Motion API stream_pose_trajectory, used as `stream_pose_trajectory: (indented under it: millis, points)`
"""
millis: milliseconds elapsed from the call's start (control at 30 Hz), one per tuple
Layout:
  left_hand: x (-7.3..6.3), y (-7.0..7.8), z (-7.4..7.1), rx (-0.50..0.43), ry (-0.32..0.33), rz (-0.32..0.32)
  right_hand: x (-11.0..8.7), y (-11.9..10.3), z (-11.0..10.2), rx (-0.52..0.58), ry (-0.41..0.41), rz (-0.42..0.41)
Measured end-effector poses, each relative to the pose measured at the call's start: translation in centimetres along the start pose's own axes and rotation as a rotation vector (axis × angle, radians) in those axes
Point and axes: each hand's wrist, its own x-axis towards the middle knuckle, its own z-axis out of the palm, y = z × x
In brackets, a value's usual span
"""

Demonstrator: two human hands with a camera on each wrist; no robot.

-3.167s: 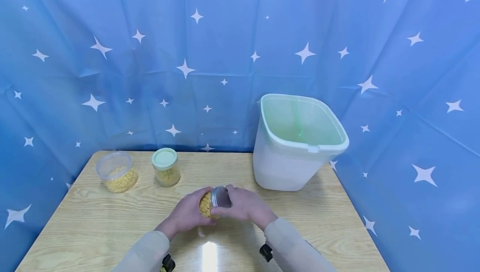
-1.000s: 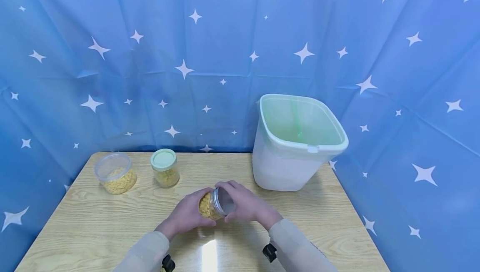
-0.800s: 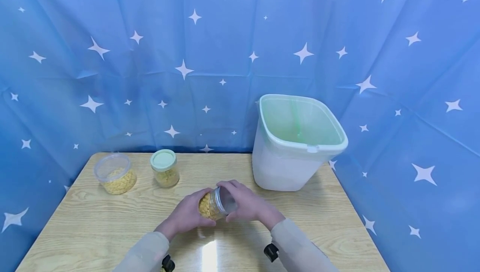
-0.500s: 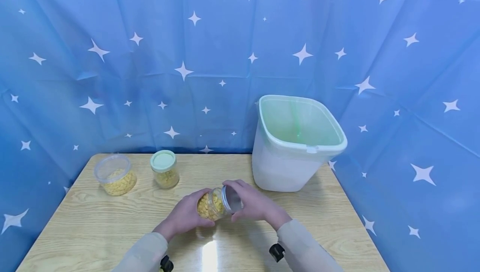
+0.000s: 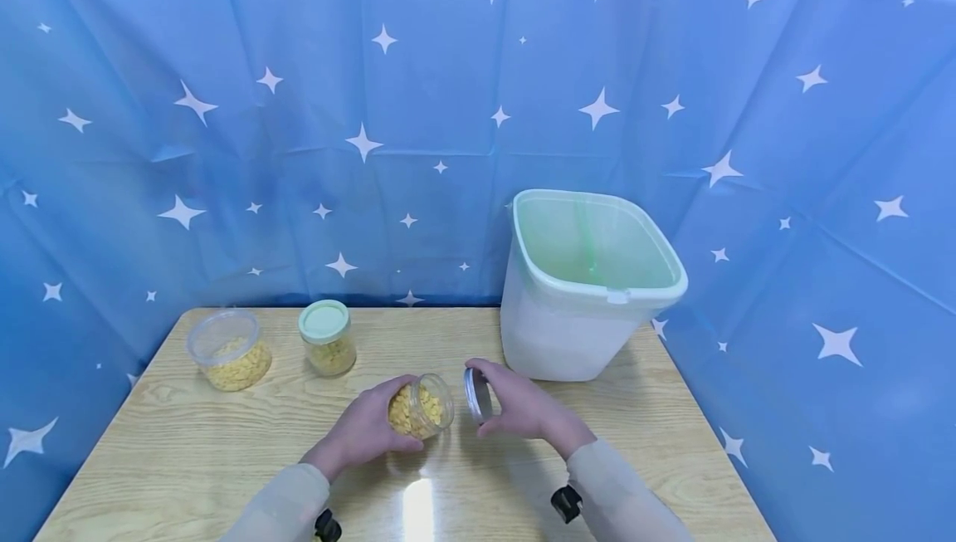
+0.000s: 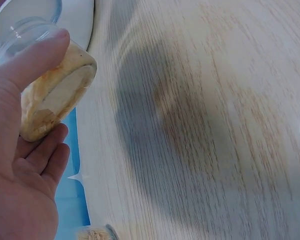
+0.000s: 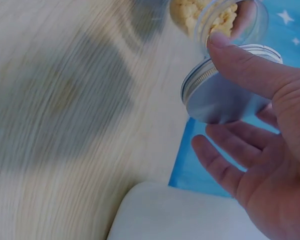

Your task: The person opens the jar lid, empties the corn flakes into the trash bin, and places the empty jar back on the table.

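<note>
My left hand (image 5: pixel 368 423) grips a clear jar (image 5: pixel 431 406) partly filled with small yellow pieces. Its uncovered mouth tilts to the right. In the left wrist view the thumb lies along the side of the jar (image 6: pixel 65 82), which is held above the table. A silver screw lid (image 5: pixel 476 397) is pinched at its rim by my right hand (image 5: pixel 523 406), a short gap away from the jar's mouth. The right wrist view shows the flat top of the lid (image 7: pixel 222 100) between thumb and fingers, with the open jar (image 7: pixel 195 15) beyond it.
At the back left of the wooden table (image 5: pixel 246 451) stand a round tub (image 5: pixel 237 363) of yellow pieces and a small jar with a pale green lid (image 5: pixel 324 322). A large white bin (image 5: pixel 556 330) with an open top stands at the back right, before a blue starry curtain (image 5: pixel 418 77).
The lid has come off the jar and moved right with my right hand, baring the jar's mouth. My left hand still holds the jar in nearly the same place.
</note>
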Motion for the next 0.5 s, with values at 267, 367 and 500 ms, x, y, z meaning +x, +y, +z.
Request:
stream_pose_trajectory:
  millis: [267,367,500]
  points:
    - [-0.1,-0.1,-0.1,0.001,0.004,0.004,-1.5,1.9,0.1,0.072,0.042,0.05]
    - [-0.2,-0.1,-0.2,-0.005,0.003,0.003,-1.9,2.7,0.3,0.093,0.058,0.089]
    - [-0.2,0.0,-0.2,-0.008,0.002,0.0,-2.3,3.8,0.5,0.123,0.067,0.111]
